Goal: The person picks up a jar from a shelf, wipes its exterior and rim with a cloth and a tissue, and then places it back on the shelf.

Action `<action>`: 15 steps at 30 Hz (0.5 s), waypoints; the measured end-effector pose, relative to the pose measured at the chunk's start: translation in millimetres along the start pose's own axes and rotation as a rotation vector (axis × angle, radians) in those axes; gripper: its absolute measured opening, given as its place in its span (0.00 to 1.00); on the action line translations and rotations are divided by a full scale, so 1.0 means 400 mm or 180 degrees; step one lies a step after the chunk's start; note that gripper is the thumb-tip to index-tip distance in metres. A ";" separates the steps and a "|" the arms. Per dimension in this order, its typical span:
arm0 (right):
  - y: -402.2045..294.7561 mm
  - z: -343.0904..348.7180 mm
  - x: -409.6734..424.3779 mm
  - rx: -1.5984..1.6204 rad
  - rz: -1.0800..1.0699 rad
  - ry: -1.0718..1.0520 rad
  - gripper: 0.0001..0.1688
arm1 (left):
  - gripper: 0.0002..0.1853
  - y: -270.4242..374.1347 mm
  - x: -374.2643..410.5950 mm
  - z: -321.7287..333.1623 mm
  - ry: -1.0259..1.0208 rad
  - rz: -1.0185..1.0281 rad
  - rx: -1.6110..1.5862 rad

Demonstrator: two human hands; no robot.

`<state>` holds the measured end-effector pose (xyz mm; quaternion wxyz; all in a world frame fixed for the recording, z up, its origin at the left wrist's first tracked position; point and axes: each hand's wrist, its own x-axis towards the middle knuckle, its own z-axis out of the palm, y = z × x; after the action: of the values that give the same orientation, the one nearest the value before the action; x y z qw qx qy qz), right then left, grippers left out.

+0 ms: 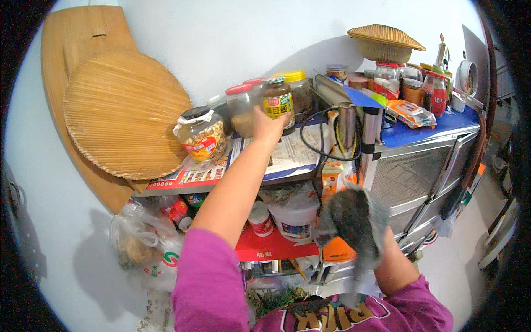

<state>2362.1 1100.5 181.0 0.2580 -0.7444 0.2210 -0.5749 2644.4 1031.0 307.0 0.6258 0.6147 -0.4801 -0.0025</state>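
Note:
My left hand (270,123) is closed round the lower part of a glass jar of dark sauce (277,99), upright at the back of the newspaper-lined shelf top. My right hand is hidden behind a dark, blurred cloth (350,218) hanging in front of my chest; only its forearm (394,265) shows, so the grip cannot be told. Left of the sauce jar is a glass jar of nuts or beans (202,135) with a black lid. Jars with red lids (241,101) and a yellow-lidded jar (299,93) stand close around the sauce jar.
A round woven lid (124,116) and wooden board (83,29) lean at the left wall. Right, a metal cabinet (410,174) bears jars, an orange packet (410,113) and a basket (383,50). A black cable (305,143) loops at the shelf edge. Below are a white bucket (293,216) and plastic bags (145,236).

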 end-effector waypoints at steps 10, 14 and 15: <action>0.144 -0.313 -0.194 0.0099 0.1529 0.0642 0.26 | 0.40 -0.031 0.112 0.210 0.0751 -0.0237 0.0793; 0.157 -0.319 -0.171 0.0192 0.1489 0.0493 0.27 | 0.34 -0.009 0.079 0.197 0.0587 -0.0151 0.0266; 0.157 -0.314 -0.161 0.0237 0.1447 0.0425 0.27 | 0.32 -0.015 0.080 0.181 0.0176 -0.0193 -0.0433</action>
<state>2222.5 1076.0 118.8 0.3929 -0.6258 0.3781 -0.5578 2621.5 954.9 306.0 0.6788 0.5849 -0.4425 -0.0371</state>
